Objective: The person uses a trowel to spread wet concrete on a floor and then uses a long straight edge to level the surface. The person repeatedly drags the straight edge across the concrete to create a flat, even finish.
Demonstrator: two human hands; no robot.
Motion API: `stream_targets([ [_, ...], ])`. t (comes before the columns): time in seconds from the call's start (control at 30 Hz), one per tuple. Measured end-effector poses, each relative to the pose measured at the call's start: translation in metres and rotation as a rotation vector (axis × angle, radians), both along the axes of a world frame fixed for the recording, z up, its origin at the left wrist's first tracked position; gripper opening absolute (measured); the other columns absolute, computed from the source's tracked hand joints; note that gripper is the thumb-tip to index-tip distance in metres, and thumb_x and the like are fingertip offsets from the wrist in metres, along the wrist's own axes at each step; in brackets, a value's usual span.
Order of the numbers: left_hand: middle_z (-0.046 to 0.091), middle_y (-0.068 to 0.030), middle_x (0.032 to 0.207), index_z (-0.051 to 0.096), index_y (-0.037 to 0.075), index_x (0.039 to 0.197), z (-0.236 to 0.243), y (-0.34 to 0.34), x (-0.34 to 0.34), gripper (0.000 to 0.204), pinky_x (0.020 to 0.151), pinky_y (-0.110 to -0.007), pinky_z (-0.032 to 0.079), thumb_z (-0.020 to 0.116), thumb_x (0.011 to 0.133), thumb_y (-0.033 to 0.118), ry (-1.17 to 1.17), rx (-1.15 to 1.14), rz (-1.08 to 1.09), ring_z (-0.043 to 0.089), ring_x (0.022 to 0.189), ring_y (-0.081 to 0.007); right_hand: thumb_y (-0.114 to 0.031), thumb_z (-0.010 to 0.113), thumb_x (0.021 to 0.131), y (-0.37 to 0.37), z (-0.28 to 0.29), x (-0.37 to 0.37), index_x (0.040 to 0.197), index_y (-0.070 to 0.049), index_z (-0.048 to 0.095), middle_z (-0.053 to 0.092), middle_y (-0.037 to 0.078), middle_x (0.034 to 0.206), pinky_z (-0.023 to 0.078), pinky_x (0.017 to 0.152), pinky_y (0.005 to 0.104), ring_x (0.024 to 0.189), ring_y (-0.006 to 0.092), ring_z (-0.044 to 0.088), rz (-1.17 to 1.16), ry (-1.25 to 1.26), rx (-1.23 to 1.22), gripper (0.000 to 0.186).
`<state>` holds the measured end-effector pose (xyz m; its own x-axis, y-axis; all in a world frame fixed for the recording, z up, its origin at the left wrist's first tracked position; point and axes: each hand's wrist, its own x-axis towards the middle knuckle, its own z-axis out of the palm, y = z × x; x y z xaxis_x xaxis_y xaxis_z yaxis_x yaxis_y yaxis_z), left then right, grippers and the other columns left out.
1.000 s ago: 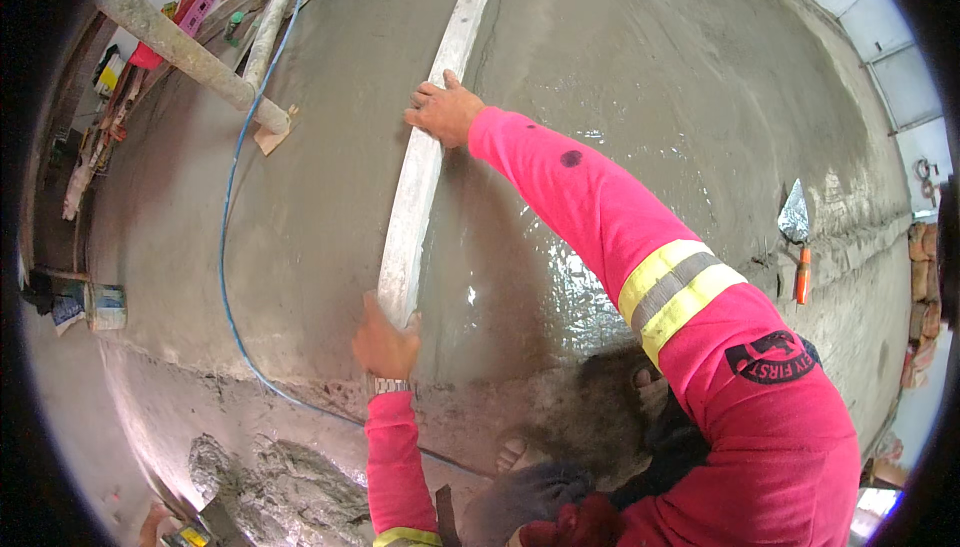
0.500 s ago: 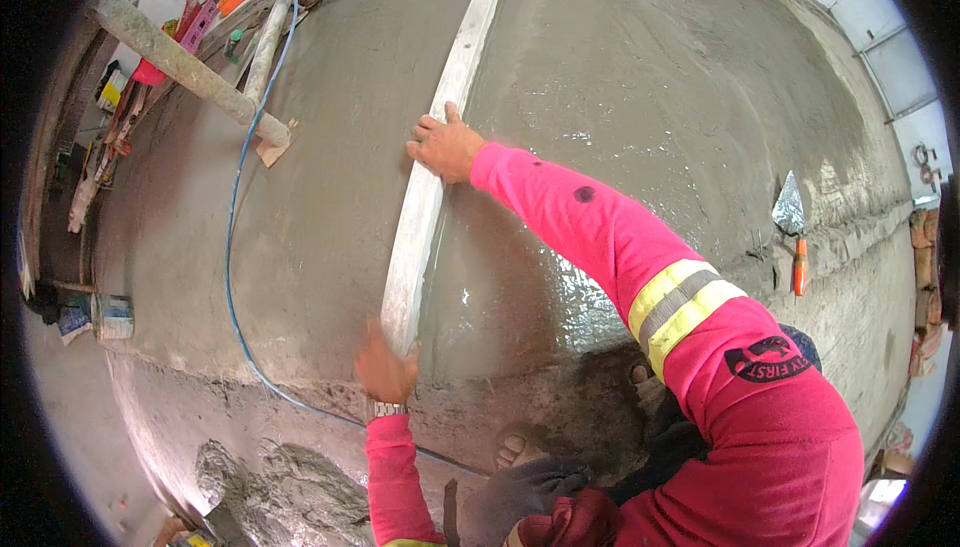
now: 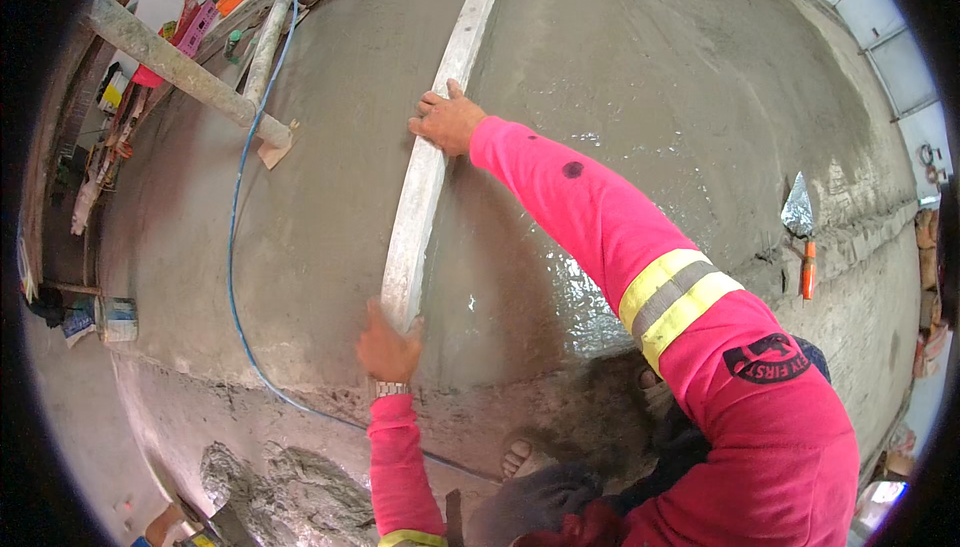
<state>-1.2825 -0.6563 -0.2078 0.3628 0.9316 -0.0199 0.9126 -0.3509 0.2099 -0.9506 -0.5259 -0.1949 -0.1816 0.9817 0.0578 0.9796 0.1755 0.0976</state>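
A long pale straightedge [image 3: 412,219] lies on the wet grey cement surface [image 3: 580,147], running from near me to the far edge. My right hand [image 3: 447,121] is closed around its upper stretch, thumb raised over the top. At its near end, my left hand [image 3: 388,349], with a metal-banded watch at the wrist, grips the bar; some of its fingers are hidden. Water glistens on the cement to the right of the bar.
A trowel [image 3: 798,209] with an orange handle lies at the right. A blue hose [image 3: 233,257] curves along the left, beside a pole frame [image 3: 175,57]. A mortar heap [image 3: 285,492] sits lower left. My bare foot [image 3: 516,458] is near the slab edge.
Both hands and the straightedge have shifted slightly away from me. My grip on the bar is the same, and the whole view has moved a little.
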Motion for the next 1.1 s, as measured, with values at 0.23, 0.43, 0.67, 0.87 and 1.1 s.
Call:
stream_targets([
  [0.23,0.064,-0.0261,0.091,0.043,-0.005,0.127,0.005,-0.006,-0.02,0.081,0.069,-0.047,0.05,0.076,0.067,0.038,-0.085,0.027,-0.139,0.063,0.079,-0.0412,-0.016,0.067,0.074,-0.016,0.006,-0.016,0.114,-0.01,0.054,0.053,0.009,0.113,0.034,0.097,0.0653,0.117,0.0262,0.045,0.026,-0.012,-0.008,0.042],
  [0.43,0.063,-0.026,0.087,0.044,-0.005,0.123,0.006,-0.014,-0.027,0.076,0.068,-0.046,0.05,0.076,0.066,0.034,-0.051,0.038,-0.138,0.063,0.077,-0.0416,-0.017,0.067,0.073,-0.029,0.009,-0.021,0.113,-0.011,0.054,0.052,0.009,0.111,0.034,0.096,0.0666,0.115,0.0259,0.045,0.04,0.001,-0.006,0.043],
  [0.67,0.064,-0.0251,0.084,0.045,-0.006,0.123,0.011,-0.016,-0.029,0.076,0.068,-0.046,0.05,0.077,0.066,0.033,-0.073,-0.012,-0.155,0.063,0.075,-0.0411,-0.022,0.076,0.068,-0.035,0.0,-0.024,0.114,-0.011,0.057,0.054,0.008,0.116,0.03,0.097,0.0702,0.119,0.0253,0.044,-0.012,0.017,0.01,0.051],
  [0.87,0.064,-0.0256,0.081,0.044,-0.006,0.126,0.003,-0.015,-0.035,0.079,0.066,-0.046,0.05,0.077,0.066,0.033,-0.02,0.032,-0.159,0.064,0.073,-0.0403,-0.021,0.073,0.071,-0.04,0.003,-0.024,0.114,-0.01,0.058,0.054,0.009,0.113,0.031,0.096,0.0705,0.117,0.0263,0.045,-0.001,0.031,0.013,0.047],
  [1.1,0.064,-0.0252,0.079,0.043,-0.006,0.126,0.005,-0.015,-0.033,0.08,0.066,-0.047,0.05,0.076,0.066,0.035,-0.035,0.0,-0.165,0.064,0.071,-0.0407,-0.019,0.073,0.07,-0.042,-0.001,-0.022,0.111,-0.01,0.058,0.054,0.01,0.112,0.031,0.095,0.0705,0.117,0.0266,0.045,-0.011,0.041,0.045,0.045],
])
